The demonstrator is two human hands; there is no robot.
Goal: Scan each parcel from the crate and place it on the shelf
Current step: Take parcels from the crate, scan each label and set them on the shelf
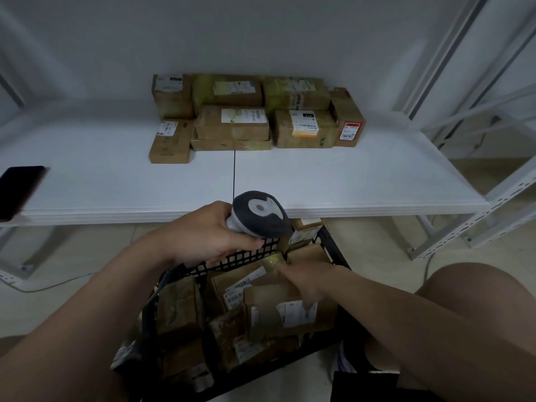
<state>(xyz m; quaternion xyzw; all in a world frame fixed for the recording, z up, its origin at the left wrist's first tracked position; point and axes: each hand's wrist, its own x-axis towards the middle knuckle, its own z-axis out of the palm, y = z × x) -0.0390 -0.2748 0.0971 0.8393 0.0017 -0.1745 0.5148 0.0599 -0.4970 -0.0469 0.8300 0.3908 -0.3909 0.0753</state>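
The left hand (200,236) is curled tight round the handle of a grey scanner (261,217). It holds the scanner up over the far wall of the black crate (240,258), and the scanner's round head sticks out at 2 o'clock from the hand. The right hand (304,282) is down inside the crate, at 4 o'clock from the scanner and near it. Its fingertips reach a small taped parcel (272,262) at the far side of the crate. Its palm lies over the top edge of a flat parcel with a white label (290,314), which sits at 6 o'clock from the hand (the hand is blurry, so I cannot tell if it grips a parcel or only touches it). More brown parcels (179,309) fill the crate at 8 o'clock from that hand, under the left arm. The crate stands on the floor in front of the white shelf (348,181). On the shelf, at 12 o'clock from both hands and well apart from them, a pile of boxes (232,123) is packed side by side against the back wall, some on top of others. A dark phone (20,190) lies at the shelf's left edge, at 9 o'clock. A bare knee (475,291) is at 3 o'clock from the crate.
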